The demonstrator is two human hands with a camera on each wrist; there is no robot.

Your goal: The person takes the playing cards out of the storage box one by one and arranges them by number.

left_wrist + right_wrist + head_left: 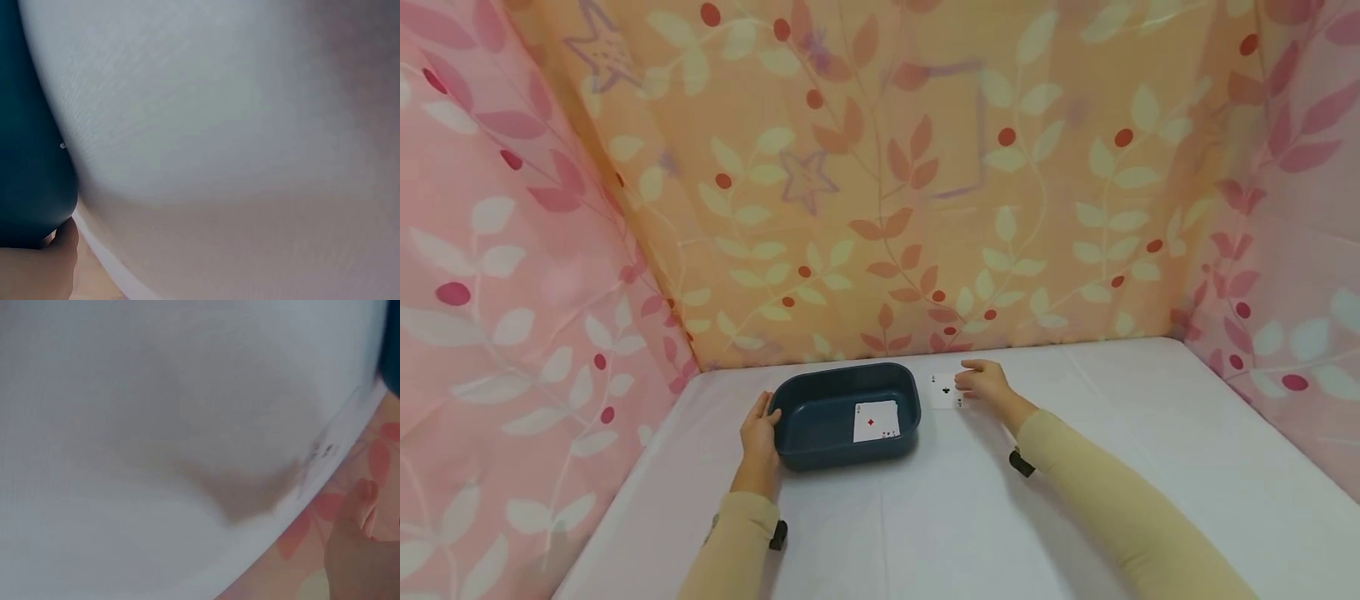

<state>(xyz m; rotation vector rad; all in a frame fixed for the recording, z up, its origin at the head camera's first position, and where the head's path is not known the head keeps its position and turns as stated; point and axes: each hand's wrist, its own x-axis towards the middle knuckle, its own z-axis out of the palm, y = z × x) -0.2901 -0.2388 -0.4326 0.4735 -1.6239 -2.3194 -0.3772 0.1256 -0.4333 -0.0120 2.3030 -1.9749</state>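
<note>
- clock directions follow the head view, with the dark blue tray [846,455] as the dial's centre unless another thing is named.
- the left hand [758,429] is at the tray's nine o'clock, grasping that end: thumb over the rim, fingers along the outer wall. this hold probably keeps the light-looking tray from sliding.
- the clubs card [940,400] lies face up on the white-covered table [880,525], just beside the tray at three o'clock. lying so near, it seems placed within easy reach of both tray and hand.
- the right hand [987,385] is at that card's three o'clock, its fingers loosely extended over the card's edge and clenching nothing that shows. in the right wrist view the thumb appears apart from the card; whether any fingertip touches it, i cannot tell. coming in from that side likely leaves the space between card and tray free.
- inside the tray, toward four o'clock, a diamonds card [868,429] rests face up on the floor. marks along its lower edge suggest at least one more card beneath; the tray's walls presumably keep them together.
- at twelve o'clock, a leaf-patterned cloth [850,250] hangs behind the table, perhaps to screen off the workspace.
</note>
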